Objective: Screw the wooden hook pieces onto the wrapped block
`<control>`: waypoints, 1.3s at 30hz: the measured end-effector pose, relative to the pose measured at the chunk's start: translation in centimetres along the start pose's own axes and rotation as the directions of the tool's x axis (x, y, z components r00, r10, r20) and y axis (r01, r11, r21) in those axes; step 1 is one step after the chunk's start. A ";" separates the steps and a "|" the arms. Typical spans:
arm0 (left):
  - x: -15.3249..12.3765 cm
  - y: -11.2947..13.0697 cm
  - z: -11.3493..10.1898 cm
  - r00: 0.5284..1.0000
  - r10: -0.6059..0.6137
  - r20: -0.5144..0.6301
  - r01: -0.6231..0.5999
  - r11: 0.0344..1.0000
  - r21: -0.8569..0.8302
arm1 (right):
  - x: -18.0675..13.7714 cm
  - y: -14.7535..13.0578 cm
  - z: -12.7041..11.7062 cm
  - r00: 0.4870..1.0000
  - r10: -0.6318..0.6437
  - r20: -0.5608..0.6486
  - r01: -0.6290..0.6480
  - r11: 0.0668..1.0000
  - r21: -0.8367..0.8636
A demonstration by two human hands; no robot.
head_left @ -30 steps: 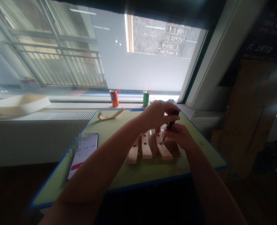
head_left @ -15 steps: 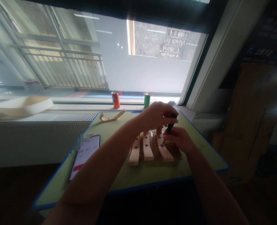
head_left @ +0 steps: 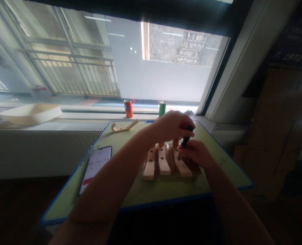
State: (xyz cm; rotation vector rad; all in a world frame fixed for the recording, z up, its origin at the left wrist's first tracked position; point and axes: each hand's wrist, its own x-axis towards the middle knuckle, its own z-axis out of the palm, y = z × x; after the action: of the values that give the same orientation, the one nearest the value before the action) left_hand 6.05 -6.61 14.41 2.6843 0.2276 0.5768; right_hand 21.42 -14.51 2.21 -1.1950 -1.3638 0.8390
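My left hand (head_left: 171, 126) is closed over the top of a black-handled screwdriver (head_left: 185, 140) that stands nearly upright. Lower down, my right hand (head_left: 196, 152) pinches the screwdriver's shaft near the tip, which meets the rightmost of three pale wooden slats (head_left: 162, 164). The slats lie side by side, each with a dark hole, on a brown wooden piece (head_left: 193, 168) in the middle of the green table (head_left: 130, 194).
A phone (head_left: 96, 168) showing a timer lies at the table's left. A curved wooden hook (head_left: 124, 127) rests at the far edge. An orange can (head_left: 128, 108) and a green can (head_left: 162, 109) stand on the windowsill. A cream tray (head_left: 30, 113) sits far left. A cardboard box (head_left: 275, 136) stands right.
The view has drifted a little, so everything sits slightly further right. Both hands stay on the screwdriver over the rightmost slat. The phone's timer has gone from 02:30 to 02:31.
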 end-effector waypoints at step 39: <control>-0.9 -0.2 -0.9 0.993 0.062 0.097 -0.062 0.998 -0.011 | -0.3 -0.7 -0.4 0.994 0.011 0.110 -0.019 0.997 0.077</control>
State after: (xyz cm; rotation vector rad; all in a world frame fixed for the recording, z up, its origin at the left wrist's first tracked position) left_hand 4.83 -6.32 14.78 2.7109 0.1149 0.4623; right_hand 21.65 -14.97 2.83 -1.1133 -1.3989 0.9724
